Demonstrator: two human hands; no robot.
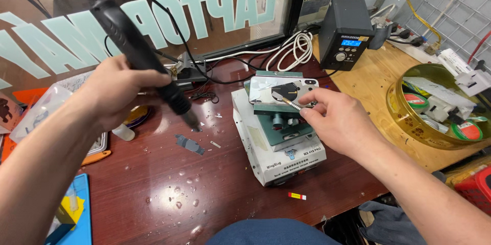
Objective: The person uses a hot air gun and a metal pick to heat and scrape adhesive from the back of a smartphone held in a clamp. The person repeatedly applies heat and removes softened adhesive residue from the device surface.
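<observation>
My left hand [115, 91] grips a black hot-air wand [138, 53] by its handle, its metal nozzle pointing down at the dark red table near a small grey metal piece [190, 144]. My right hand [340, 122] pinches a thin metal tool [287, 101] whose tip rests on the silvery back of a phone [271, 89]. The phone lies face down on a green clamp atop a white heating platform [279, 148].
A black control station with a blue display [343, 33] stands behind, next to coiled white cable [294, 51]. A round yellow tin [409, 117] of tape rolls and parts sits right. A clear plastic box [38, 109] and blue mat [82, 209] lie left.
</observation>
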